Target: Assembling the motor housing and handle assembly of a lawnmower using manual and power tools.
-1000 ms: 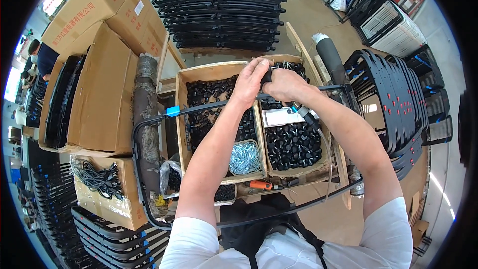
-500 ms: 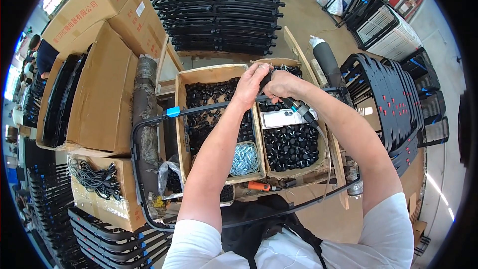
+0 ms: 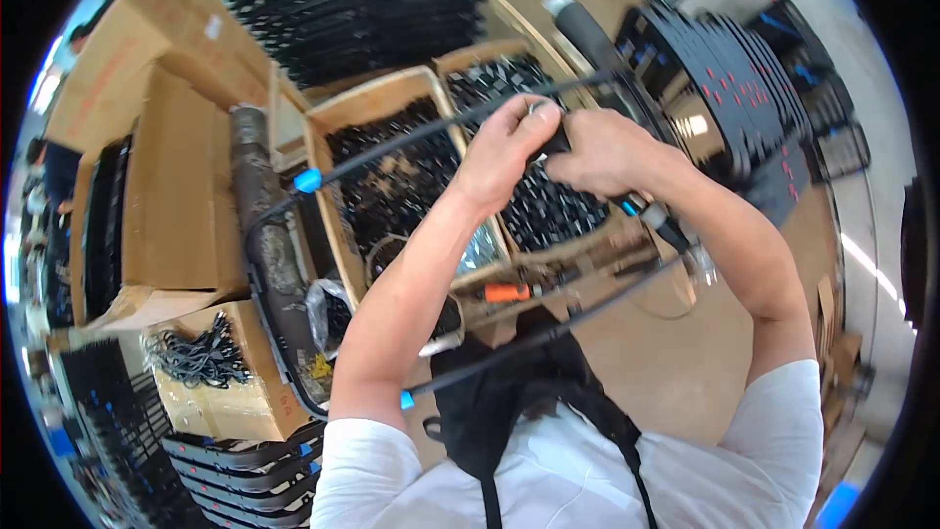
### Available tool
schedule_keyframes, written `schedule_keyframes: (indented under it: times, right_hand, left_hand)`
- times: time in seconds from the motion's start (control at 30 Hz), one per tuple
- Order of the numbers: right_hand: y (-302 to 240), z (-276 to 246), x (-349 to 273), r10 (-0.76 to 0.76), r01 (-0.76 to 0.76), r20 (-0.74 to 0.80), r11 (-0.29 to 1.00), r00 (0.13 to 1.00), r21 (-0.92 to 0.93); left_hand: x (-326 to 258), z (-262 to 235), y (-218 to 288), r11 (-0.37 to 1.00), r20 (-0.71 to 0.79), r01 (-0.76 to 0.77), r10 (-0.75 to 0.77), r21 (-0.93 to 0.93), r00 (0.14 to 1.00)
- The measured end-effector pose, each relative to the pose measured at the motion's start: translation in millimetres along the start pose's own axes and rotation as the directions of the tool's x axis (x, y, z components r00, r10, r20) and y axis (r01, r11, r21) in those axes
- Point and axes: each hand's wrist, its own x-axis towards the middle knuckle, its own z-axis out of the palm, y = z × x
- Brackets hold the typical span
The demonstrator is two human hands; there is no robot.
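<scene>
Black tube frame [image 3: 392, 149] lies across the work area in front of me, its far rail running over the parts bins, near rail close to the wearer's body. Blue wrap [image 3: 307, 180] sits on the far rail. Its left side crosses a grey padded roll [image 3: 279, 250].

Grip status: left hand [image 3: 509, 145] has thumb and fingers closed round a dark piece [image 3: 555, 143] just beside the far rail. I can't tell whether that piece is separate or the tool's nose. Right hand [image 3: 609, 151] is curled on a black tool [image 3: 668, 231] with a blue collar; its back end pokes out past the wrist. Hands near each other, fingertips partly hidden, feed smeared.

My read: fastening-type step in hand, two-handed, at the far rail. Can't confirm a fastener is seated; contact point is hidden. From here I'd say the next move calls for tool axis lined up, left fingers clear of anything that spins, rail braced so it doesn't roll.

Stock below: black small parts [image 3: 382, 181] in the left wooden bin [image 3: 377, 90], silver screws [image 3: 480, 250] at its near corner, orange-handled tool [image 3: 506, 292] just nearer the body.
</scene>
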Motion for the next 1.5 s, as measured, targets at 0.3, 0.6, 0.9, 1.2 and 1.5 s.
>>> schedule_keyframes:
  times: [0.3, 0.6, 0.9, 1.2, 1.5]
  right_hand:
    - [33, 119, -181, 0.174, -0.186, 0.171, 0.981, 0.97, 0.06]
    - [29, 157, -209, 0.07, -0.084, 0.156, 0.993, 0.985, 0.08]
    - [39, 170, -212, 0.019, -0.027, 0.114, 0.997, 0.993, 0.075]
    - [48, 196, -225, 0.01, -0.014, 0.044, 0.996, 0.999, 0.086]
    - [50, 195, -215, 0.005, -0.046, 0.204, 0.979, 0.979, 0.198]
  left_hand:
    - [-160, 97, -90, 0.906, 0.254, 0.341, -0.278, -0.25, 0.926]
    - [-209, 104, -103, 0.95, 0.127, 0.282, -0.266, -0.133, 0.956]
    - [-222, 118, -110, 0.985, 0.017, 0.152, -0.152, -0.085, 0.988]
    - [-240, 130, -128, 0.995, -0.05, 0.104, -0.104, -0.009, 0.993]
    - [-239, 129, -138, 0.994, -0.09, 0.096, -0.101, -0.053, 0.991]
